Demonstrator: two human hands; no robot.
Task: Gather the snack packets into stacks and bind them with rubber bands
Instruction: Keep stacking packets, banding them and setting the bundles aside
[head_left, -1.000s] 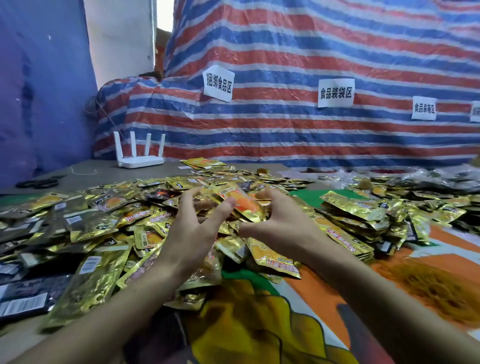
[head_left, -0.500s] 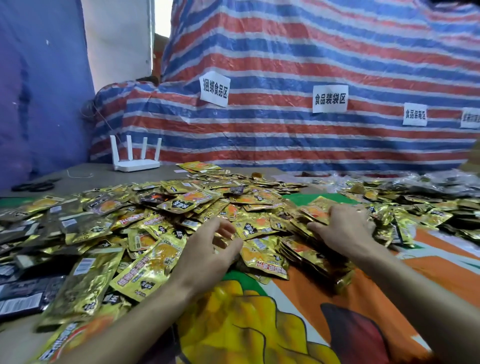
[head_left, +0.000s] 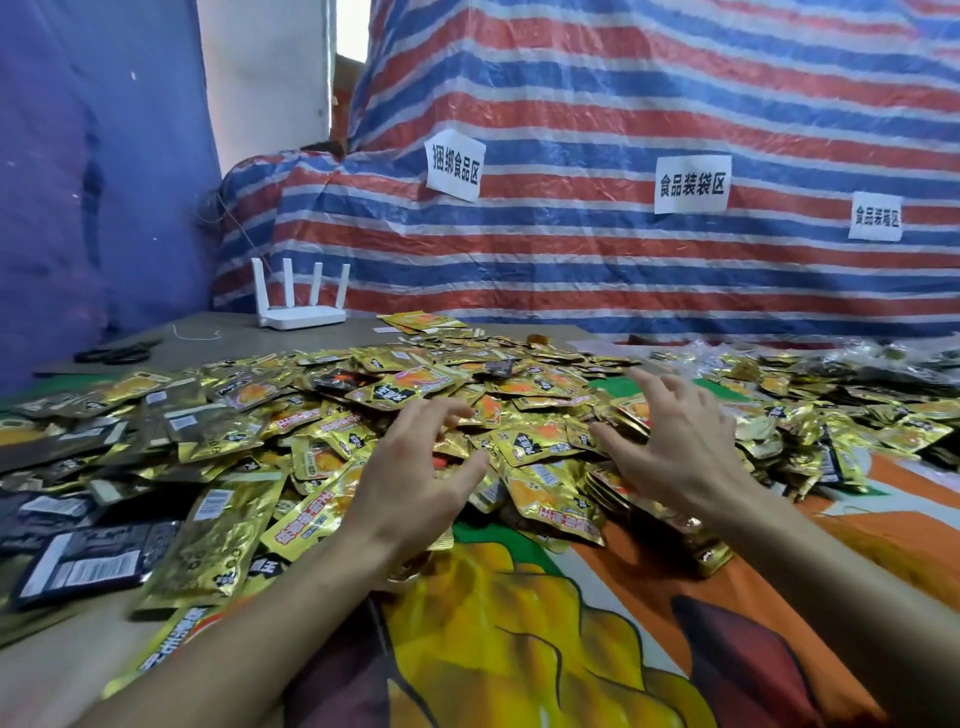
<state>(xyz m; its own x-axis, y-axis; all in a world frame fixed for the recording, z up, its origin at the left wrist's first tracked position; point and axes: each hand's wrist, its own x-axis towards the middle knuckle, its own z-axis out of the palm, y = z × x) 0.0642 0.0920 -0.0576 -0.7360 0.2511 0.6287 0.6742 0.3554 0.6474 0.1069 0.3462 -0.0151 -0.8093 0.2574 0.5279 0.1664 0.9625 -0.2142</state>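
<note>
A wide heap of gold foil snack packets (head_left: 540, 447) with orange prints covers the middle of the table. My left hand (head_left: 415, 483) hovers over the near side of the heap, fingers spread and slightly bent, holding nothing. My right hand (head_left: 680, 441) is spread over the packets to the right, fingers straight, thumb pointing left toward the other hand. A flattened stack of packets (head_left: 670, 519) lies just under and in front of my right wrist. No rubber band is visible.
Darker black-and-gold packets (head_left: 98, 551) lie at the left. More gold packets (head_left: 852, 415) pile at the right. A white router (head_left: 301, 312) stands at the back left, black scissors (head_left: 117, 353) beside it. A striped tarp wall (head_left: 623, 234) with paper labels closes the back. A colourful cloth (head_left: 519, 623) covers the near table.
Both hands held a packet bunch together a second ago, then parted. The right hand set packets down at the right and has come back toward the centre; both hands now hover spread over the heap.
</note>
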